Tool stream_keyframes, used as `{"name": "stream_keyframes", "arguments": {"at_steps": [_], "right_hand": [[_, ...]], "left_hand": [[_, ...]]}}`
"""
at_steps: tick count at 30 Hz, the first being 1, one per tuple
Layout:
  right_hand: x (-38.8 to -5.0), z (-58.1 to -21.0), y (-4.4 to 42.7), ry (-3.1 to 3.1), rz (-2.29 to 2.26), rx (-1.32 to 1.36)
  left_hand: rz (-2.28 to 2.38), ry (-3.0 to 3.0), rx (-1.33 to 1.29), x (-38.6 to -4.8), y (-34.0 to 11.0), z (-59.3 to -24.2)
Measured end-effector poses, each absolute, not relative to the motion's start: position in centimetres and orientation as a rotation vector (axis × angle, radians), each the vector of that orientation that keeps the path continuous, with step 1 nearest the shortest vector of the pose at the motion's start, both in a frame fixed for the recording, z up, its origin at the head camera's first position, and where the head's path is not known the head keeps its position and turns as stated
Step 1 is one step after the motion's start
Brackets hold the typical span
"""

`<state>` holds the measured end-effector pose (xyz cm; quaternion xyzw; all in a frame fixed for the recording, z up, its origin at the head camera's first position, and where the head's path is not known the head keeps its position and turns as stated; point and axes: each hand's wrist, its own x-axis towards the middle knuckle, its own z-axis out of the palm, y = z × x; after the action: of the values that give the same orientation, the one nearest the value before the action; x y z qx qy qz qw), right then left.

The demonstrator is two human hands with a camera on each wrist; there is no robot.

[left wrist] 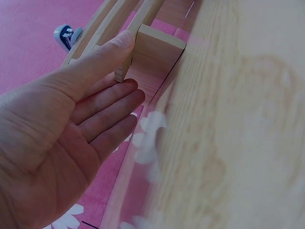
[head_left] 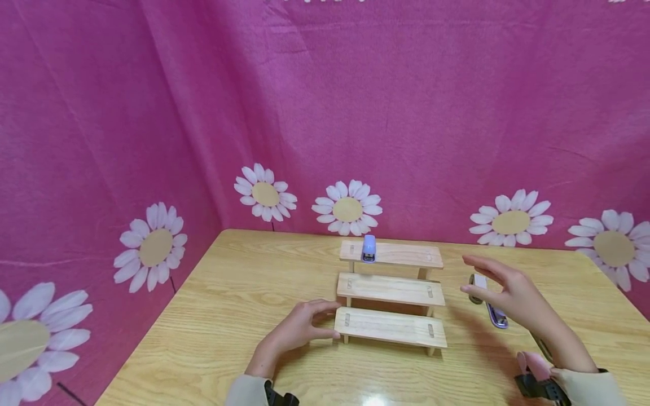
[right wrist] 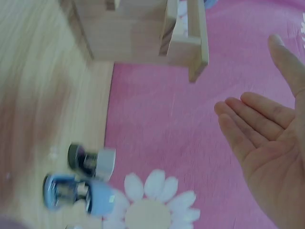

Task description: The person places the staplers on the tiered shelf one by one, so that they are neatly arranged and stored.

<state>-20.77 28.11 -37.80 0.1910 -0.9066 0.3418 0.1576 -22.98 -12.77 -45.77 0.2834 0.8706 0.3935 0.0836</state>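
A three-step wooden stand is on the table. My left hand is at the left end of its lowest step, thumb and forefinger spread around that end. In the left wrist view, the left hand has its thumb close against the step's end; whether it presses there is unclear. To the right of the stand my right hand hovers with fingers extended, holding nothing. Below it are a purple stapler and a white-topped stapler, both partly hidden. A lilac stapler sits on the top step, near its left end.
A pink object lies by my right wrist, partly covered by the sleeve and strap. Behind and left of the wooden table hangs a magenta cloth with daisies.
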Motion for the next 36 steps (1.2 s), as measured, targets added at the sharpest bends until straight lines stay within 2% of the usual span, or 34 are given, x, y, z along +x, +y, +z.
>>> {"name": "stream_keyframes", "arguments": {"at_steps": [7,15,25,30,36], "right_hand": [[-18.9,-39.3,31.0,-2.620,0.980,0.516],[-17.1,-41.3,33.6,-2.576,1.067,0.599],[-15.1,-43.5,36.7,-2.730,1.115,0.528],[-14.2,-44.3,37.4,-2.862,1.151,0.401],[-13.8,-44.9,38.4,-3.078,0.953,0.236]], "left_hand": [[1.182,2.596,0.846,-23.0,-12.8,-45.9],[1.181,2.586,0.827,-23.1,-12.9,-46.0],[1.200,2.593,0.855,-23.1,-12.9,-45.9],[1.189,2.588,0.835,-23.2,-12.8,-45.9],[1.192,2.583,0.840,-23.1,-12.7,-45.9]]}}
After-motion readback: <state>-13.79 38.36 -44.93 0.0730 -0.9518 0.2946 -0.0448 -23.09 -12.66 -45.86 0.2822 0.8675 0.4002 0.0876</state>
